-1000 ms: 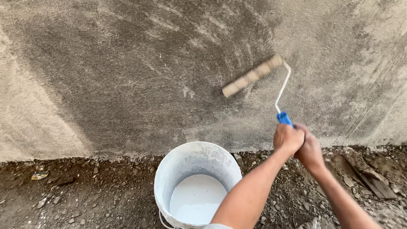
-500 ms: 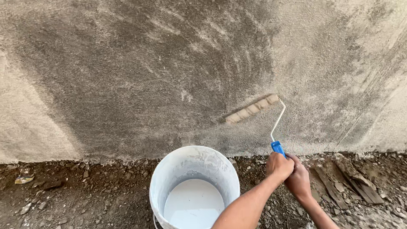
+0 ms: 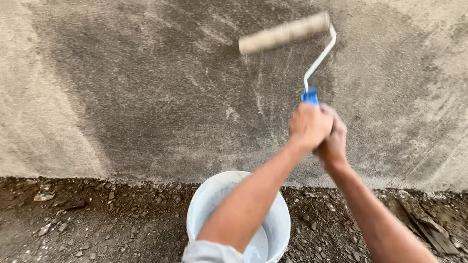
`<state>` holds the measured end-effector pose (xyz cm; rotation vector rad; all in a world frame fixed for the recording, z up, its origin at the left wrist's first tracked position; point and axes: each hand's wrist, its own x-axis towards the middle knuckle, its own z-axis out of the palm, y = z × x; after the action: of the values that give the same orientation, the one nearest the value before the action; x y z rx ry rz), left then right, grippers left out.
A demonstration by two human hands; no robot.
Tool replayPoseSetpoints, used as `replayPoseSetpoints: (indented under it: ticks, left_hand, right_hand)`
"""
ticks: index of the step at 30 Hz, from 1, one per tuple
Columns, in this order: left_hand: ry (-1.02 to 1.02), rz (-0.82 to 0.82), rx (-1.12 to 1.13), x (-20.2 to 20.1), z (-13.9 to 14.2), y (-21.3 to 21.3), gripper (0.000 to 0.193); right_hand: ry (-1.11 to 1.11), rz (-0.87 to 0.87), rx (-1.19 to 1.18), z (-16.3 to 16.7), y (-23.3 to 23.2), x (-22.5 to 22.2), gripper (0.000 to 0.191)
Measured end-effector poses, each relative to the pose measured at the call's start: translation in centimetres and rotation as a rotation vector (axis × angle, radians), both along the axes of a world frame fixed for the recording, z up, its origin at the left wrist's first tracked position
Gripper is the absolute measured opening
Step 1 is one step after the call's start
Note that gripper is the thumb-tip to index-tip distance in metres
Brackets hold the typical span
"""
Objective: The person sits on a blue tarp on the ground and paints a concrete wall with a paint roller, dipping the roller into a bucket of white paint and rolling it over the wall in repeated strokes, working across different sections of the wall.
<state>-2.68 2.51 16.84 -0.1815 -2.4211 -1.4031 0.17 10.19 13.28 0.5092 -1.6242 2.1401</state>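
Paint roller [image 3: 284, 32] set high against the rough plastered wall [image 3: 146, 97], its sleeve tilted, the right end higher than the left. The sleeve is pale and looks blurred in the head view. A bent white wire frame [image 3: 319, 61] runs from the sleeve's right end down to a blue handle [image 3: 310, 95], of which only the top shows above the hands.

Left hand [image 3: 309, 125] and right hand [image 3: 334, 139] are stacked together on the handle, the left in front and slightly higher, the right tucked behind it. Both grips are pressed together around the handle, fingers wrapped tight. Both forearms rise from the lower edge of the view, the left crossing in front of the bucket, the right coming up from the lower right corner. A light sleeve cuff [image 3: 209, 252] shows at the left arm's bottom end.

White bucket [image 3: 200, 209] standing on the ground [image 3: 97, 219] just below the hands, close to the foot of the wall, well apart from the roller. White liquid [image 3: 256, 248] lies inside it, partly hidden by the left forearm.

The wall shows a broad darker patch across its middle, with lighter areas at the left and right edges. The ground is dark earth strewn with small stones [image 3: 53, 228]; a weathered piece of wood [image 3: 424, 226] lies at the right.
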Motion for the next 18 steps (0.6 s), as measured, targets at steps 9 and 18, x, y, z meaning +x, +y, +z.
replayPoseSetpoints:
  ticks: [9,18]
  left_hand:
    - [-0.045,0.065,-0.009,-2.5,5.6,-3.9,0.041]
    - [-0.283,-0.079,0.162,3.6,-12.5,1.2,0.045]
  right_hand:
    - [0.194,0.011,0.145,4.2,-3.4,-3.9,0.032]
    - [-0.176,-0.264,0.609,-10.0,1.8,5.2,0.044]
